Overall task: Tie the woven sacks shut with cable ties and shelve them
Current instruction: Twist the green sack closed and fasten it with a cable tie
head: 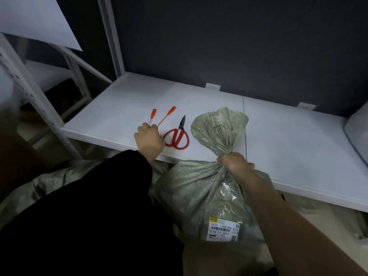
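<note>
A grey-green woven sack [201,188] with a white barcode label [224,229] stands in front of the white shelf [127,96]. My right hand [235,163] grips its gathered neck, and the loose top of the sack fans out over the shelf board. Two orange cable ties [166,116] lie on the shelf to the left. My left hand [149,139] rests on the shelf edge, fingers curled over the near ends of the ties; whether it pinches them is hidden.
Red-handled scissors [177,136] lie on the shelf between my hands. More woven sacks [49,180] lie on the floor at lower left. A white upright post [23,80] stands at left, and a grey cushion-like object [356,132] sits on the shelf's right end.
</note>
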